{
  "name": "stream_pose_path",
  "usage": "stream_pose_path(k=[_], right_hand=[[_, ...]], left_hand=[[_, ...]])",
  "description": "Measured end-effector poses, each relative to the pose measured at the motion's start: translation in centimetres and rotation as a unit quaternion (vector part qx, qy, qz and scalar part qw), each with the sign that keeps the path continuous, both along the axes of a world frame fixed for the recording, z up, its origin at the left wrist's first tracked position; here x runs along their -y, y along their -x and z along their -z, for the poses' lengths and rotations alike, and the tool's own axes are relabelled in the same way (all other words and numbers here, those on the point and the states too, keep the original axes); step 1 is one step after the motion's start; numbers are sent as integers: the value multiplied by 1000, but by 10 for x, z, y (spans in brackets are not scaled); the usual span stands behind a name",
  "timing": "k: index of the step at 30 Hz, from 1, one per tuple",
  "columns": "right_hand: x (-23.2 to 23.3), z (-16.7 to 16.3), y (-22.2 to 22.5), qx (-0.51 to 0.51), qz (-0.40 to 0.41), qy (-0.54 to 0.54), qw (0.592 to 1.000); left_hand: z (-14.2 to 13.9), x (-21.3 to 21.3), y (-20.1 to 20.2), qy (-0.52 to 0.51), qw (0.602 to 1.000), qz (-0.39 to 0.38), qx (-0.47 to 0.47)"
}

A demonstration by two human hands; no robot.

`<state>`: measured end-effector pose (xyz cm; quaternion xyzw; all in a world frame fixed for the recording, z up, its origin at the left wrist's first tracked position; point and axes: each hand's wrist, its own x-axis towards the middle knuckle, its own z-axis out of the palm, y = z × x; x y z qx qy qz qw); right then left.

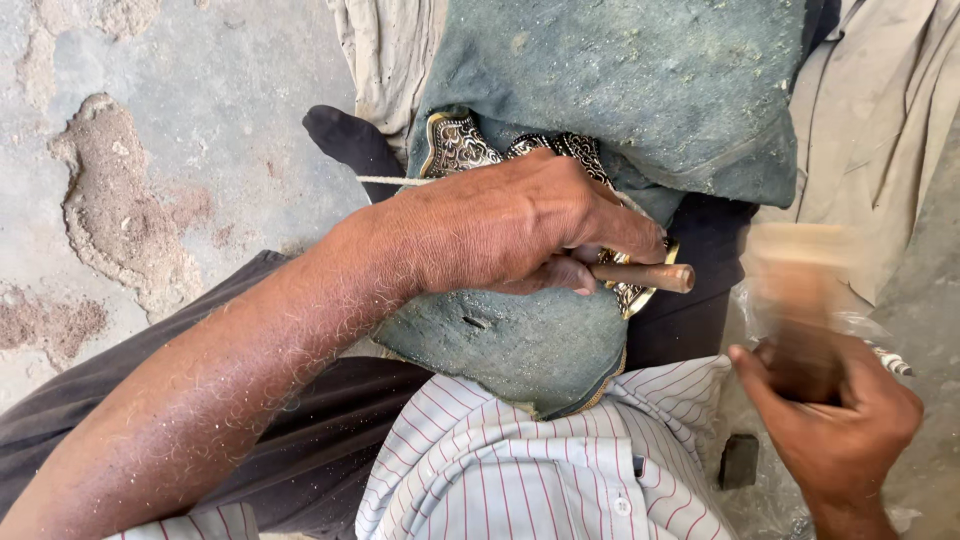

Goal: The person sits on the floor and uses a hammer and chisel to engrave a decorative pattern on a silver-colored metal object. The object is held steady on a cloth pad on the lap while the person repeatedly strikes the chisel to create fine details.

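My left hand [520, 225] grips a wooden-handled chisel [645, 275] and rests on an ornate engraved metal piece [455, 145] with a gold rim. The metal piece lies on a dusty green cloth pad [620, 90] over my lap. My right hand [835, 425] holds a wooden mallet [800, 290], blurred by motion, raised just right of the chisel's end. A thin cord [385, 181] runs across the metal piece beside my left wrist.
Worn concrete floor [150, 150] with crumbled patches lies to the left. Beige cloth [880, 110] hangs at the right. A small dark block [740, 460] sits on plastic sheeting near my right hand. My striped shirt [520, 470] and dark trousers fill the bottom.
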<state>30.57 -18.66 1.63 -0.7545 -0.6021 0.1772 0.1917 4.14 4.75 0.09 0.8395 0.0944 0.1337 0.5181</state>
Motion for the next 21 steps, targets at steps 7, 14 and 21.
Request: stream_pose_path(k=[7, 14, 21], right_hand=[[-12, 8, 5, -127, 77, 57, 987], [33, 12, -3, -304, 131, -100, 938], [24, 67, -24, -422, 117, 13, 899]], left_hand=[[-6, 0, -4, -45, 998, -30, 19], [-9, 14, 33, 112, 945, -307, -32], [6, 44, 22, 184, 925, -331, -29]])
